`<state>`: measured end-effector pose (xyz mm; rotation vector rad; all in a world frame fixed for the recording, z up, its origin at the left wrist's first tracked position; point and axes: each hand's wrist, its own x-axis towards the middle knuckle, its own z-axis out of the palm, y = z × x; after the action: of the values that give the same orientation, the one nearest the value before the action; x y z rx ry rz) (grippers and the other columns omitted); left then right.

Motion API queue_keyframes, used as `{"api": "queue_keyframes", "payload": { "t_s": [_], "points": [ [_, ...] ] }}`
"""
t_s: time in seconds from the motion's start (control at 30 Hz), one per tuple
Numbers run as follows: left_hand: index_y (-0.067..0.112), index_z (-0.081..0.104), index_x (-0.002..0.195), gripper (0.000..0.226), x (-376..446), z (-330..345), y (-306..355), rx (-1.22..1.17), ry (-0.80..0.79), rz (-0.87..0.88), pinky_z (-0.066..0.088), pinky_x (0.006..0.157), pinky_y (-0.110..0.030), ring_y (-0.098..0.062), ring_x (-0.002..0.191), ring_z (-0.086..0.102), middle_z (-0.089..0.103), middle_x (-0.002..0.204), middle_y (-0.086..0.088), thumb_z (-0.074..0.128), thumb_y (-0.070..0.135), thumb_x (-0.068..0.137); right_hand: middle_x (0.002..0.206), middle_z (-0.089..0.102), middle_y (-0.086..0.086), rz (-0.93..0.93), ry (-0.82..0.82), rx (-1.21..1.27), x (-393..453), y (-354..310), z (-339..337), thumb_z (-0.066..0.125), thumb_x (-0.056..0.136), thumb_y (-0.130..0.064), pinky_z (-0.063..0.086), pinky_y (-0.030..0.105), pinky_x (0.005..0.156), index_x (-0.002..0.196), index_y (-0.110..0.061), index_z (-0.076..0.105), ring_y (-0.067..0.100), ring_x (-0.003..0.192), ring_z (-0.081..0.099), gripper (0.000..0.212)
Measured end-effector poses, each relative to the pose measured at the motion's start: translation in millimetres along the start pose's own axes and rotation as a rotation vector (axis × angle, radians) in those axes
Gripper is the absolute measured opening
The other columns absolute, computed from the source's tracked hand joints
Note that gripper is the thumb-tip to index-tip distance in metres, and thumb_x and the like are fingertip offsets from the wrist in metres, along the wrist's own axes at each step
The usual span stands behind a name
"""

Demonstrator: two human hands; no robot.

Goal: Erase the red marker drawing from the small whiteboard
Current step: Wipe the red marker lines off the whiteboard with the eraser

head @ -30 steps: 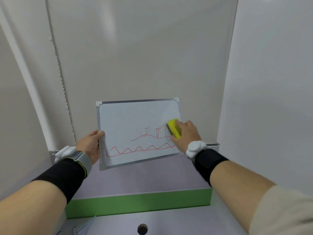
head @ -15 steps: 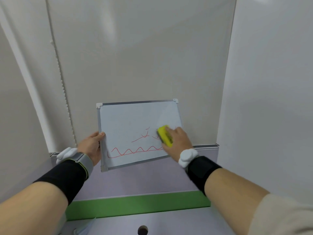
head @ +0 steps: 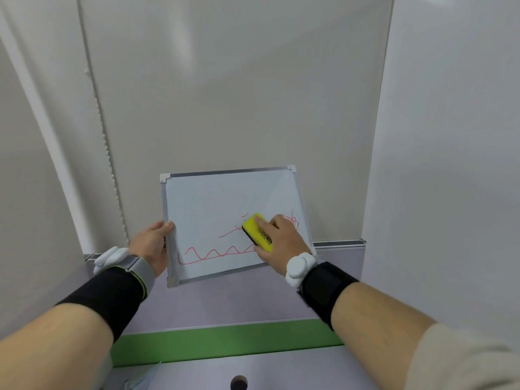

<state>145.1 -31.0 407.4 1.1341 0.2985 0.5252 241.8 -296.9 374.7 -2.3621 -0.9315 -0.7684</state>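
Observation:
A small whiteboard [head: 219, 204] with a grey metal frame is held tilted above a purple table. My left hand [head: 152, 246] grips its left edge, thumb on the front. My right hand [head: 278, 243] presses a yellow eraser [head: 257, 232] with a black felt underside against the board's lower right area. A red wavy line [head: 213, 253] runs along the bottom of the board. A short red stroke rises toward the eraser, and red scribbles [head: 291, 220] show beyond my right knuckles.
The purple table [head: 225, 302] has a green strip [head: 225, 342] along its near side and a round hole [head: 239, 382] in the grey surface below. Pale walls close in behind and on both sides.
My right hand has slid the eraser leftward across the board, from near the right edge to the middle right. Part of the upper red strokes is gone. The left hand keeps its grip.

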Motion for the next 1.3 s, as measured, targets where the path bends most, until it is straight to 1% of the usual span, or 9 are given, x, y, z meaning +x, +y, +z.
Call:
{"api": "queue_keyframes", "payload": {
  "t_s": [0.1, 0.2, 0.37, 0.43, 0.53, 0.63, 0.83, 1.07, 1.3],
  "points": [
    [0.0, 0.053, 0.135, 0.036, 0, -1, 2, -0.003, -0.003, -0.001, 0.051, 0.081, -0.038, -0.028, 0.099, 0.065, 0.063, 0.127, -0.018, 0.046, 0.009, 0.1, 0.104, 0.047, 0.01, 0.104, 0.068, -0.009, 9, 19, -15, 0.067, 0.082, -0.037, 0.045, 0.036, 0.09, 0.141, -0.029, 0.043, 0.031, 0.099, 0.049, 0.065],
    [-0.001, 0.051, 0.135, 0.036, 0, 1, 0, -0.031, -0.011, -0.002, 0.049, 0.09, -0.042, -0.031, 0.108, 0.062, 0.061, 0.13, -0.019, 0.046, 0.007, 0.101, 0.11, 0.046, 0.013, 0.274, 0.107, -0.04, 18, 31, -31, 0.065, 0.085, -0.038, 0.043, 0.037, 0.096, 0.145, -0.025, 0.037, 0.032, 0.104, 0.046, 0.068],
    [0.0, 0.054, 0.131, 0.033, -3, 10, -3, -0.043, -0.032, -0.003, 0.052, 0.076, -0.034, -0.023, 0.092, 0.066, 0.068, 0.11, -0.012, 0.046, 0.007, 0.101, 0.108, 0.045, 0.01, -0.024, 0.003, 0.014, 3, -36, 9, 0.064, 0.082, -0.035, 0.046, 0.04, 0.09, 0.143, -0.024, 0.039, 0.03, 0.099, 0.045, 0.067],
    [-0.001, 0.053, 0.133, 0.034, -3, 9, -3, -0.042, -0.024, -0.001, 0.052, 0.079, -0.035, -0.025, 0.096, 0.065, 0.067, 0.114, -0.014, 0.046, 0.007, 0.101, 0.108, 0.046, 0.01, -0.095, -0.022, -0.003, 5, -40, 13, 0.066, 0.081, -0.033, 0.047, 0.041, 0.088, 0.143, -0.025, 0.041, 0.03, 0.098, 0.045, 0.066],
    [-0.001, 0.051, 0.135, 0.036, -1, 4, 0, -0.046, -0.023, 0.001, 0.05, 0.088, -0.04, -0.029, 0.104, 0.064, 0.063, 0.126, -0.017, 0.046, 0.008, 0.101, 0.11, 0.048, 0.013, 0.052, 0.074, 0.002, 20, -11, -9, 0.066, 0.083, -0.03, 0.043, 0.038, 0.093, 0.143, -0.025, 0.042, 0.033, 0.102, 0.047, 0.065],
    [0.0, 0.052, 0.133, 0.034, -1, 5, 2, -0.054, -0.031, 0.007, 0.052, 0.083, -0.037, -0.025, 0.097, 0.065, 0.065, 0.12, -0.016, 0.046, 0.008, 0.101, 0.114, 0.045, 0.013, 0.211, 0.124, -0.033, 25, 7, -22, 0.063, 0.085, -0.034, 0.041, 0.036, 0.098, 0.147, -0.024, 0.035, 0.031, 0.106, 0.044, 0.069],
    [0.001, 0.055, 0.128, 0.029, -1, 10, -4, -0.053, -0.031, 0.005, 0.052, 0.077, -0.036, -0.024, 0.09, 0.065, 0.067, 0.11, -0.014, 0.045, 0.007, 0.101, 0.109, 0.048, 0.012, -0.184, -0.04, 0.027, 1, -45, 17, 0.068, 0.083, -0.035, 0.046, 0.04, 0.09, 0.144, -0.022, 0.041, 0.03, 0.098, 0.046, 0.068],
    [0.002, 0.057, 0.127, 0.029, 2, 7, -3, -0.067, -0.022, 0.005, 0.054, 0.072, -0.035, -0.025, 0.092, 0.067, 0.067, 0.114, -0.014, 0.046, 0.007, 0.1, 0.111, 0.043, 0.007, 0.144, 0.086, -0.009, 13, 5, -12, 0.064, 0.084, -0.038, 0.041, 0.033, 0.097, 0.147, -0.026, 0.034, 0.026, 0.104, 0.043, 0.071],
    [-0.001, 0.052, 0.133, 0.034, 2, 11, -9, -0.051, -0.012, -0.001, 0.052, 0.079, -0.037, -0.026, 0.097, 0.065, 0.063, 0.124, -0.017, 0.047, 0.007, 0.1, 0.103, 0.049, 0.013, -0.172, -0.03, 0.03, -8, -46, 26, 0.069, 0.081, -0.035, 0.046, 0.038, 0.085, 0.141, -0.022, 0.046, 0.031, 0.094, 0.048, 0.066]
  ]
}}
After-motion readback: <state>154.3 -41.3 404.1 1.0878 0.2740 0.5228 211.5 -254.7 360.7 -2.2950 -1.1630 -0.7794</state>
